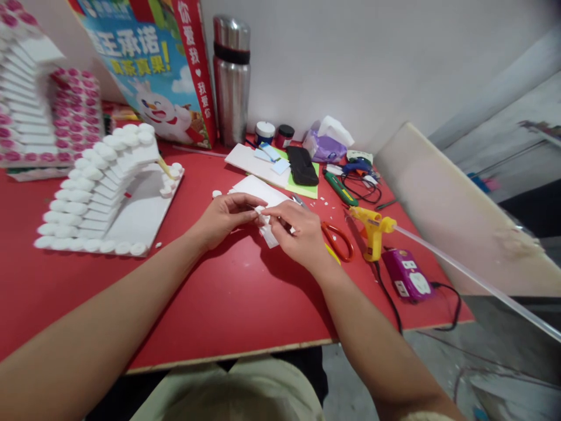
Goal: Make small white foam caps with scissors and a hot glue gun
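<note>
My left hand [225, 219] pinches a small white piece [260, 211] between thumb and fingers, just above the red tabletop. From the other side my right hand [298, 231] meets it, index finger on the piece and the other fingers curled in. Fingers hide much of the piece, so its exact kind does not show. Beneath and behind the hands lie white sheets [258, 190]. To the left stands a small white staircase model [105, 193] edged with rounded white discs. A single white disc [217, 193] lies beyond my left hand.
Right of my hands lie orange-handled scissors [346, 248], a yellow glue gun [371, 228] with a long clear stick, and a purple power socket [407, 275]. A steel flask [232, 82], a printed bag [162, 76] and a tissue pack [325, 146] stand behind. A larger pink-and-white model [74, 111] is far left.
</note>
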Demonstrator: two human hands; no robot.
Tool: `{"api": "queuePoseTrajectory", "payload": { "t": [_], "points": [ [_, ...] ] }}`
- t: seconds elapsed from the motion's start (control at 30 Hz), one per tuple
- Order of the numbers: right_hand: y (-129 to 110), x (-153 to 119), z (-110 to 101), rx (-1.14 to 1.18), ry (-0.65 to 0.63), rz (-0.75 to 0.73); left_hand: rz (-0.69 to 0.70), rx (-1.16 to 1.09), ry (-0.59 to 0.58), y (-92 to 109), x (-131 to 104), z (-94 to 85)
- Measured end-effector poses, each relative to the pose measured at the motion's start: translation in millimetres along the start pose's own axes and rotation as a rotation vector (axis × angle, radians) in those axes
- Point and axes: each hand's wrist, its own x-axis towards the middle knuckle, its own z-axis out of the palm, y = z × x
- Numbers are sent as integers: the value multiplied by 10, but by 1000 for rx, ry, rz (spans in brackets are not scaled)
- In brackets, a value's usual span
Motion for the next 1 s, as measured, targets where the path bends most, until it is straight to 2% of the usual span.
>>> {"api": "queuePoseTrajectory", "payload": {
  "t": [0.07, 0.23, 0.33, 0.47, 0.7, 0.87, 1.0],
  "points": [
    [-36, 9, -17, 56, 27, 54, 1, 18, -8, 6, -7, 3],
    [-19, 47, -5, 286, 115, 478, 171, 212, -28, 43, -1, 35],
    [39, 68, 14, 431, 113, 621, 259, 321, -50, 50, -2, 64],
    [87, 76, 12, 450, 85, 674, 379, 488, -35, 22, -18, 86],
    [103, 65, 9, 292, 19, 683, 530, 791, 9, 6, -21, 86],
    [106, 58, 40, 308, -48, 741, 527, 791, 32, -4, -7, 78],
    [89, 76, 28, 474, -73, 823, 448, 644, 63, -15, -1, 89]
  ]
}}
